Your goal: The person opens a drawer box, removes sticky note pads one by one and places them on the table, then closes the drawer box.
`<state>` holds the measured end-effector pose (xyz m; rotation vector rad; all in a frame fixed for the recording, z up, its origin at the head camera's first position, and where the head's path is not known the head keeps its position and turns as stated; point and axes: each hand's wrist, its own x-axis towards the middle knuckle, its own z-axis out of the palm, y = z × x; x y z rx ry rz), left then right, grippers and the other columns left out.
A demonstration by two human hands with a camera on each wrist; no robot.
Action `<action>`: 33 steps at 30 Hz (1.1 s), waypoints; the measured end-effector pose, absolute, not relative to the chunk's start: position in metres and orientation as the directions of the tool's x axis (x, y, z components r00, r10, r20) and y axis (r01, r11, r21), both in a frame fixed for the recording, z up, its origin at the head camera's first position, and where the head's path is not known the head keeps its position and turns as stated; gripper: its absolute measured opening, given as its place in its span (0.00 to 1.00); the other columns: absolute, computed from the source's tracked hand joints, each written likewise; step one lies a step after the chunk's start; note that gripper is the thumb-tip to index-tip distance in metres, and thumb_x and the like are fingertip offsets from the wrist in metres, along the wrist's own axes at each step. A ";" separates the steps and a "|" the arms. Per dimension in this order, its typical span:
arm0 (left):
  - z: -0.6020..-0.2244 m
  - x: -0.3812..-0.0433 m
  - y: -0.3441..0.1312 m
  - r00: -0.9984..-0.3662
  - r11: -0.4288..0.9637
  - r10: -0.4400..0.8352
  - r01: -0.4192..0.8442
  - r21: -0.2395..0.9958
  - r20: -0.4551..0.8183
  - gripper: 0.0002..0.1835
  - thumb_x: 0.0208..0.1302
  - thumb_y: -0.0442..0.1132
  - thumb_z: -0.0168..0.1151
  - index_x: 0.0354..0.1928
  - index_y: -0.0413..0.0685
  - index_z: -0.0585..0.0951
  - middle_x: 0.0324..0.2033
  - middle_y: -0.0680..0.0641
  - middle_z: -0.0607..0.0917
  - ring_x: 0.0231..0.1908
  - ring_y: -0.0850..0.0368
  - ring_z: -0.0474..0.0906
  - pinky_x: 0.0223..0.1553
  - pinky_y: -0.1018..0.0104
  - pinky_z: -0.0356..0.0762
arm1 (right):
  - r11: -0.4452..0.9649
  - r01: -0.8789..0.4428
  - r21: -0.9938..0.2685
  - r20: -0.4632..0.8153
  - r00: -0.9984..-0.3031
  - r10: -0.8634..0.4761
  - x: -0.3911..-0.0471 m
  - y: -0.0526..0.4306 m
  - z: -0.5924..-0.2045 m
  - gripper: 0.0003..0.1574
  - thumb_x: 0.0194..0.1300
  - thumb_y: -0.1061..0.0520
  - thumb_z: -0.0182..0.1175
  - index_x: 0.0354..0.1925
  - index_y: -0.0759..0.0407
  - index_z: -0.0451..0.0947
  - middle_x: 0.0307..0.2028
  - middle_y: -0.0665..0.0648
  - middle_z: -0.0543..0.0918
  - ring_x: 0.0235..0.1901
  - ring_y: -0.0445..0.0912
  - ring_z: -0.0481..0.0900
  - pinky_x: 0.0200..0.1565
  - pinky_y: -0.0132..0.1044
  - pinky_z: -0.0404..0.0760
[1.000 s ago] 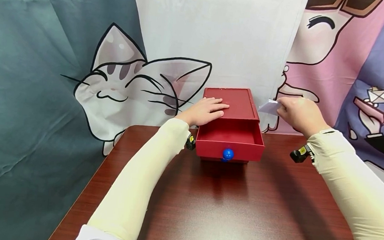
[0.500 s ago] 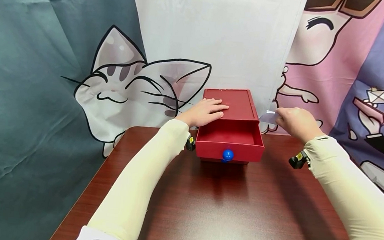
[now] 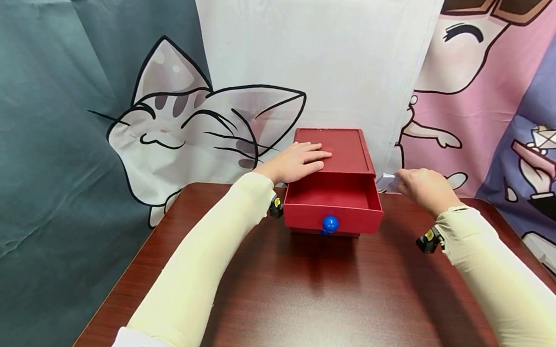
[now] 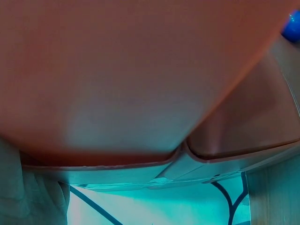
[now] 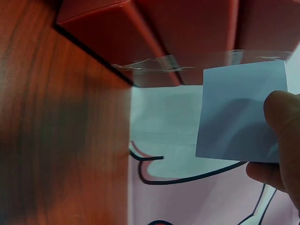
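Note:
A red box (image 3: 347, 146) with its top drawer (image 3: 304, 217) pulled out stands at the far edge of the table. A round blue knob (image 3: 330, 224) sits on the drawer front. My left hand (image 3: 295, 163) rests on the box top with fingers stretched out. To the right of the box, my right hand (image 3: 425, 189) pinches a white square of paper (image 5: 234, 112) between thumb and fingers. In the right wrist view the paper hangs beside the box's side wall, apparently apart from it. My left hand blurs most of the left wrist view.
The dark wooden table (image 3: 325, 310) stretches in front of the box. Behind it hangs a printed cloth (image 3: 329, 45) with a cartoon cat and figures. Clear tape (image 5: 187, 63) runs along the box's back edge. Inside the drawer, the visible part shows a bare red bottom.
My right hand has lowered with the paper beside the box, shifting slightly left. The paper now appears more edge-on from above. My left hand, the box and the drawer stay put.

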<state>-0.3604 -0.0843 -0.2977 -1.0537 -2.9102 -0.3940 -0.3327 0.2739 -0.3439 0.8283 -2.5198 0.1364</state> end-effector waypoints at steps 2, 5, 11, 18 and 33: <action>-0.297 -0.361 -0.084 -0.773 0.742 0.626 0.631 0.226 0.102 0.29 0.77 0.59 0.43 0.76 0.66 0.66 0.77 0.49 0.60 0.78 0.48 0.48 0.78 0.53 0.36 | 0.805 -0.591 0.060 0.466 -0.696 -0.546 -0.333 0.275 -0.349 0.07 0.59 0.65 0.66 0.32 0.59 0.76 0.21 0.55 0.81 0.24 0.61 0.82 0.28 0.60 0.79; -0.297 -0.361 -0.084 -0.774 0.743 0.625 0.629 0.229 0.099 0.29 0.77 0.59 0.43 0.76 0.66 0.66 0.77 0.49 0.60 0.78 0.49 0.48 0.78 0.54 0.35 | 0.797 -0.600 0.069 0.460 -0.690 -0.559 -0.335 0.276 -0.357 0.08 0.58 0.66 0.66 0.33 0.59 0.76 0.21 0.55 0.80 0.24 0.61 0.82 0.27 0.59 0.79; -0.297 -0.360 -0.085 -0.772 0.739 0.626 0.631 0.235 0.105 0.29 0.77 0.58 0.43 0.76 0.66 0.66 0.77 0.49 0.60 0.78 0.48 0.48 0.78 0.53 0.36 | 0.793 -0.607 0.059 0.441 -0.697 -0.566 -0.338 0.276 -0.369 0.08 0.56 0.67 0.65 0.34 0.59 0.76 0.22 0.55 0.81 0.22 0.57 0.81 0.24 0.56 0.79; -0.298 -0.361 -0.085 -0.775 0.742 0.624 0.628 0.234 0.102 0.29 0.77 0.59 0.43 0.76 0.66 0.66 0.77 0.49 0.60 0.78 0.49 0.47 0.78 0.54 0.35 | 0.787 -0.614 0.052 0.438 -0.694 -0.571 -0.338 0.276 -0.379 0.09 0.56 0.68 0.63 0.30 0.58 0.73 0.20 0.54 0.78 0.21 0.57 0.80 0.23 0.55 0.77; -0.298 -0.360 -0.084 -0.773 0.740 0.625 0.632 0.232 0.109 0.28 0.77 0.58 0.43 0.76 0.66 0.66 0.77 0.49 0.60 0.78 0.49 0.48 0.78 0.53 0.36 | 0.770 -0.636 0.044 0.436 -0.682 -0.588 -0.337 0.284 -0.408 0.18 0.57 0.69 0.65 0.48 0.61 0.81 0.30 0.60 0.87 0.27 0.59 0.85 0.31 0.57 0.82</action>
